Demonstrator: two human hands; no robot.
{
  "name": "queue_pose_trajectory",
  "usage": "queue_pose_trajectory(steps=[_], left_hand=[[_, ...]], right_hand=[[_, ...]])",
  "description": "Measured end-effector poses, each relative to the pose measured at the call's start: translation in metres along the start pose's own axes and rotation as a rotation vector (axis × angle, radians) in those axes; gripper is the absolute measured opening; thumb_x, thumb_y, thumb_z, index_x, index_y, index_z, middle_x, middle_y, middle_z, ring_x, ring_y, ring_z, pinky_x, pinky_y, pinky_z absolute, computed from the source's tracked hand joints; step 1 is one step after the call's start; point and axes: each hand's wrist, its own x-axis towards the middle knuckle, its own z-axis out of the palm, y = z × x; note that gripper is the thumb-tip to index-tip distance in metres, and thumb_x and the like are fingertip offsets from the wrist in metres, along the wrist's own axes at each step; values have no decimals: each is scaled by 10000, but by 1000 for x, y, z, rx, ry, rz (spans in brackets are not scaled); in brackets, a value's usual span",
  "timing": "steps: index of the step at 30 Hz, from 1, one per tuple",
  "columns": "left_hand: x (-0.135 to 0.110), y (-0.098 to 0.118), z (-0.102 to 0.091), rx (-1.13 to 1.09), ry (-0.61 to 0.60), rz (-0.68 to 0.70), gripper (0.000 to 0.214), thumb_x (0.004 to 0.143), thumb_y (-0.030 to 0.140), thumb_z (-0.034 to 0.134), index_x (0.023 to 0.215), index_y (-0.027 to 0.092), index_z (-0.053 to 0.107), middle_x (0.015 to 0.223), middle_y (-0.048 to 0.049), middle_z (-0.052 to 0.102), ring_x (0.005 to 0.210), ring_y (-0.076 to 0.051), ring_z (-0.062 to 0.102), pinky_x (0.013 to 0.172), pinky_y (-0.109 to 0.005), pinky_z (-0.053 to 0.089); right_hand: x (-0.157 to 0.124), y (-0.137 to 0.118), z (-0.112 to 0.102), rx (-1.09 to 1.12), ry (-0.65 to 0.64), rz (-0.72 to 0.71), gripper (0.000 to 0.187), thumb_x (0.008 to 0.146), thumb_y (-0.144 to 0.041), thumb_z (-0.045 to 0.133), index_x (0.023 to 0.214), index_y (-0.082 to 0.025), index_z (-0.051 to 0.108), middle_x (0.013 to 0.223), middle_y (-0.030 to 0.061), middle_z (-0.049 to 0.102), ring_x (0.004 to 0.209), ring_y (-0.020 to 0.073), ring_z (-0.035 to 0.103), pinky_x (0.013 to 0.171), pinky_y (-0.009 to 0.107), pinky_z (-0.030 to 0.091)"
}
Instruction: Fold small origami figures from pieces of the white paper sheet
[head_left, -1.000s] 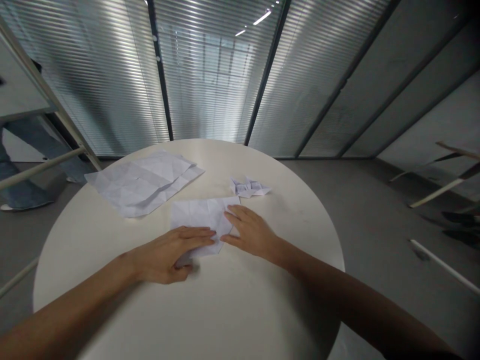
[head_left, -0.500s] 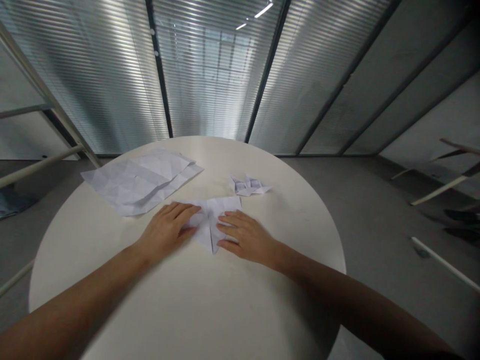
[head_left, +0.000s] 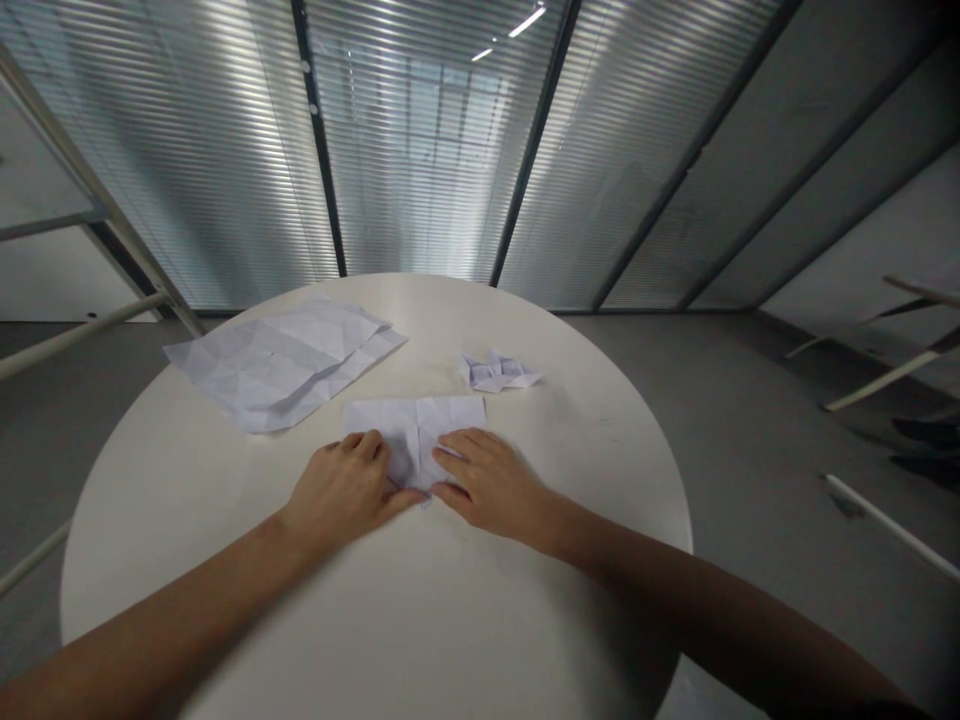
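Note:
A folded white paper lies in the middle of the round white table, its lower part tapering to a point under my hands. My left hand rests on its left side, fingers curled and thumb pressing near the bottom tip. My right hand lies flat on the right side, fingers stretched toward the centre crease. Both hands press the paper down against the table.
A large creased white sheet lies at the back left of the table. A small folded paper figure sits behind the right hand. Frosted glass partitions stand behind; a metal frame is at left, and white rods lie on the floor at right.
My left hand moved from the paper's lower left corner onto its left half, folding that corner in. It then slid down toward the bottom tip. The right hand stayed nearly still.

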Motion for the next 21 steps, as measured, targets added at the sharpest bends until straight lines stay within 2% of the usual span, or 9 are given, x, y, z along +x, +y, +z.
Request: queue_pose_trajectory(steps=[4,7,10,12,14,16,18,20,21], left_hand=[[4,7,-8,40,-114,-104,675,772,778,328,890,159,569,848,-117,624,747,-268,625,523,-314,436],[6,6,-12,47,-194,-127,679,785,767,316,940,158,575,894,-121,631,772,-291,633,531,-327,438],[9,0,-15,26,-245,-99,556,869,647,335,895,164,609,855,-102,649,717,-270,644,533,-328,430],[12,-7,-16,7,-259,-59,441,925,500,371,816,166,636,807,-83,661,698,-248,647,566,-330,436],[17,-14,-15,-10,-244,2,371,934,378,420,745,160,653,771,-74,667,728,-241,645,634,-346,452],[24,-21,-11,-31,-208,41,321,911,329,481,711,155,663,779,-75,674,803,-248,635,719,-367,459],[30,-27,-6,-68,-159,31,264,879,339,541,735,166,679,905,-82,686,930,-266,610,797,-388,451],[34,-34,0,-108,-93,-14,216,845,379,587,911,199,689,1139,-83,640,1085,-290,549,869,-417,430],[35,-37,4,-128,-64,-38,289,830,404,603,1048,221,656,1248,-82,585,1152,-298,509,904,-433,414]], right_hand=[[3,3,2,19,-17,35,261,930,-316,474,1086,-181,634,1132,88,643,1075,214,553,964,378,400],[11,9,1,46,-53,65,259,950,-260,428,1031,-188,663,1065,81,666,1035,200,571,942,360,404],[23,20,-2,151,-59,133,244,923,-245,484,1101,-174,635,1035,75,668,966,181,595,897,325,431],[31,28,-2,239,-19,200,346,883,-243,549,1218,-155,558,1091,77,644,946,168,601,888,308,442],[39,36,1,264,34,238,469,839,-239,600,1285,-142,489,1184,93,599,1031,182,572,937,322,421],[45,42,6,231,58,228,533,808,-229,618,1310,-149,459,1275,103,543,1162,213,495,1011,363,364],[49,45,11,201,41,196,559,799,-214,607,1329,-155,437,1320,105,514,1226,229,440,1052,394,311],[52,46,13,190,4,173,577,799,-200,589,1347,-147,414,1313,111,524,1219,232,448,1055,401,301],[52,46,13,186,-10,168,581,801,-197,584,1351,-141,408,1298,115,536,1204,233,460,1050,401,306]])
